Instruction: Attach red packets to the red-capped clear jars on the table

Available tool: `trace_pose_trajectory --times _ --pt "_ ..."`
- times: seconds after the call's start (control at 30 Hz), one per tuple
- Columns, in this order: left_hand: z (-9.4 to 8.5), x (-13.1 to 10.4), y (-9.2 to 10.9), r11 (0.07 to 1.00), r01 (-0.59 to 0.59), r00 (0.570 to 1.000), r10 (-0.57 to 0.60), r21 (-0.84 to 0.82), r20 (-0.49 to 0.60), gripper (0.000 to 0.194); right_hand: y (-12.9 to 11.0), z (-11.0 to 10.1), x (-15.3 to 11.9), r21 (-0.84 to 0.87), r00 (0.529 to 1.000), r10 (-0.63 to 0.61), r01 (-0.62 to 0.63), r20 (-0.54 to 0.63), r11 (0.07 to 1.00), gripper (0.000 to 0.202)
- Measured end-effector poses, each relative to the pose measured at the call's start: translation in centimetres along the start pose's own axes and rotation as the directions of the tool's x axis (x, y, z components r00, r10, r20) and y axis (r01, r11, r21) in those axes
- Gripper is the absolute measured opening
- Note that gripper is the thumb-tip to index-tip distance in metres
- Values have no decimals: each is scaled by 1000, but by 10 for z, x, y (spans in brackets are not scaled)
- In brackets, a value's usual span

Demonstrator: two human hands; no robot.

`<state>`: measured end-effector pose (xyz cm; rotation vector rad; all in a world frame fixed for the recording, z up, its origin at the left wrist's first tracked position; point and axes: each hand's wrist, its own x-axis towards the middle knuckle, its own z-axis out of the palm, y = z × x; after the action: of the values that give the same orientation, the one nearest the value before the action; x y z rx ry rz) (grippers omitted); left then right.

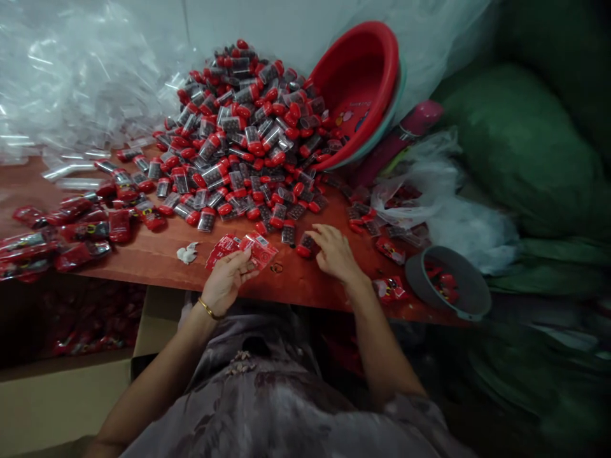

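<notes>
My left hand [225, 280] pinches a flat red printed plastic packet [260, 250] at the table's front edge. More flat red packets [222, 249] lie just behind those fingers. My right hand [335, 253] has its curved fingers on a small clear bottle with a red cap [304, 246], which holds dark beads or pellets. Part of that bottle is hidden by the fingertips. Beyond both hands rises a large pile of the same red-capped bottles [238, 137].
Filled red packets [81, 226] lie at left, near clear plastic sleeves [90, 83]. A red basin [389, 70] leans tilted behind the pile. On the right are a grey bowl [415, 280] with red pieces, a plastic bag [470, 235] and green sacks [529, 146]. A cardboard box [71, 394] stands below left.
</notes>
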<state>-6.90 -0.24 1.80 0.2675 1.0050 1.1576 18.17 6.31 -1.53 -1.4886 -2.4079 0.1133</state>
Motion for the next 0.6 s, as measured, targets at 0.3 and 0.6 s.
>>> trace_pose_trajectory --times 0.3,0.6 --pt "-4 -9 -1 999 37 999 -37 23 17 29 0 3 -9 -60 989 -106 113 107 992 38" --pt "-10 -11 -2 998 -25 1000 24 66 6 32 -29 -4 -37 175 997 -15 28 -72 984 30"
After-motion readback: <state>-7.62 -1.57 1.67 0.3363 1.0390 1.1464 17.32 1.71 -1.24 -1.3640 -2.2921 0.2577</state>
